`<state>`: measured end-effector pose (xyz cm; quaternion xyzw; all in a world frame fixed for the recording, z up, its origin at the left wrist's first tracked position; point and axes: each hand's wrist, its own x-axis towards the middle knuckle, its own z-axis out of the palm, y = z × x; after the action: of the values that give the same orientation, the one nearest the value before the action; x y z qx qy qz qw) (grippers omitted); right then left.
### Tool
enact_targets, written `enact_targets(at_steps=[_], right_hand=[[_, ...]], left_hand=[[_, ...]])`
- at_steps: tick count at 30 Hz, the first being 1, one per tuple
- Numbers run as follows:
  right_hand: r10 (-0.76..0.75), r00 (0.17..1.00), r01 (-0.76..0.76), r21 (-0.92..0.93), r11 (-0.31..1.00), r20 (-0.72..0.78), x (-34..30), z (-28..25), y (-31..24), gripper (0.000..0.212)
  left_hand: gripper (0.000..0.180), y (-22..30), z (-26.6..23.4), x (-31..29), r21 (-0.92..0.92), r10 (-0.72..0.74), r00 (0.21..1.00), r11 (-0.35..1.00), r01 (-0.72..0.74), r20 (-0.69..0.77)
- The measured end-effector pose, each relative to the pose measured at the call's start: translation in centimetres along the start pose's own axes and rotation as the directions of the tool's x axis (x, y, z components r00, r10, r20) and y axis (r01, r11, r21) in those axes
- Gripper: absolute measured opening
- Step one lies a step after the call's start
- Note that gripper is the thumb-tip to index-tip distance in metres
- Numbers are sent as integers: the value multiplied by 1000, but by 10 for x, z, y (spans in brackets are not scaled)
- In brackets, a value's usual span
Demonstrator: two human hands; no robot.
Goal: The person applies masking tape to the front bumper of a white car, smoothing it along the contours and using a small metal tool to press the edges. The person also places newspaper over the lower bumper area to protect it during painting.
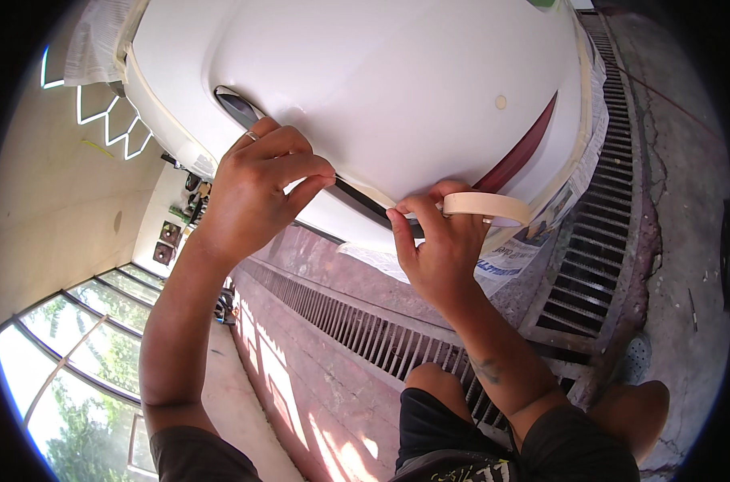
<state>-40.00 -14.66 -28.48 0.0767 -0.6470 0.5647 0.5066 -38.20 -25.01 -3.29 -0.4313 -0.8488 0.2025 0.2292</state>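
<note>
A white car bumper fills the upper middle, with a dark trim strip along its lower part. My left hand is closed, thumb and forefinger pinched together at the trim's edge. Between my two hands a thin cream strip of masking tape runs along the trim. In my right hand is a roll of masking tape, hung around the fingers, while thumb and forefinger pinch near the strip's other end. A dark red reflector lies just beyond my right hand. The fingertips partly hide the tape ends.
Newspaper sheets are taped around the bumper's edge. Below runs a metal floor grate, with a second grate crossing the reddish floor. My bent knees are close underneath. Large windows stand at the left, and a thin hose lies at right.
</note>
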Motion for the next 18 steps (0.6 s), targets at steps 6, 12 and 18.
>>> enact_targets(at_steps=[6, 12, 18], right_hand=[[-24, 999, 23, -14, 1000, -47, 0, 5, -2, 15], [15, 1000, -13, 74, 997, -16, -6, 6, -1, 13], [-5, 999, 6, 26, 1000, -35, -8, 8, 0, 12]], left_hand=[[22, 0, 3, 3, 57, 14, 999, 998, -12, -29], [21, 1, 0, 7, 86, 44, 999, 995, -43, -9], [20, 0, 1, 9, 131, 87, 996, 988, -86, -3]])
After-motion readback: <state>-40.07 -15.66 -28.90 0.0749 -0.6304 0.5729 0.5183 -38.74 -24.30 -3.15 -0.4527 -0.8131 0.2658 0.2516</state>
